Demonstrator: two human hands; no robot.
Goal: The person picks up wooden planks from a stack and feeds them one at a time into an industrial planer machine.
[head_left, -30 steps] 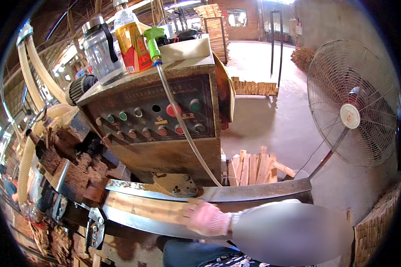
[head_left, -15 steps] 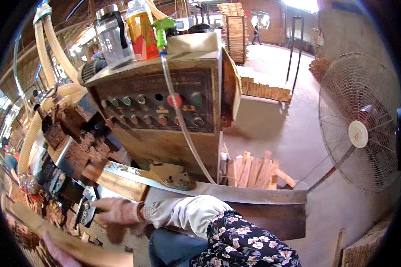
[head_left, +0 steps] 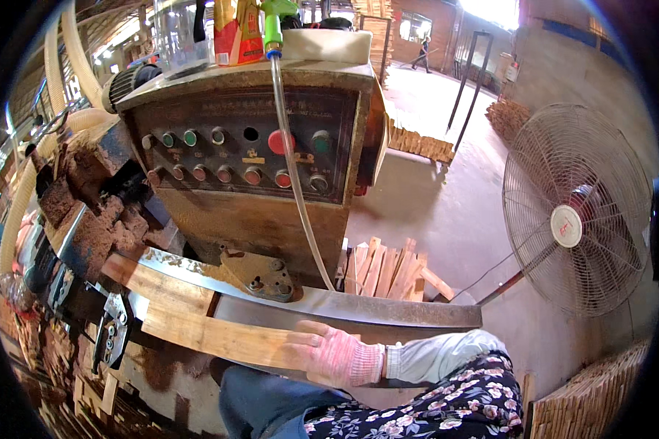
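My right hand (head_left: 335,355), in a pink-and-white knitted work glove, is closed on the right end of a wooden board (head_left: 223,339). This board lies slanting across the machine's metal bed (head_left: 260,313), its left end over the near edge. Just beyond it a second wooden board (head_left: 161,285) rests along the metal fence (head_left: 388,310) and runs left toward the sawdust-covered cutting part (head_left: 99,230). The two boards overlap or touch near the first one's left end. My left hand is out of view.
Behind the bed stands a control box (head_left: 249,157) with several buttons and a clear hose (head_left: 293,175) hanging before it. A large fan (head_left: 575,212) is at the right. Wood pieces (head_left: 388,271) stand beyond the fence; stacked strips (head_left: 589,399) lie lower right. Someone (head_left: 422,55) walks far back.
My right hand has moved right, away from the bed's left part, and now grips a board. The board from the lower left now lies over the bed. My left hand has left the view.
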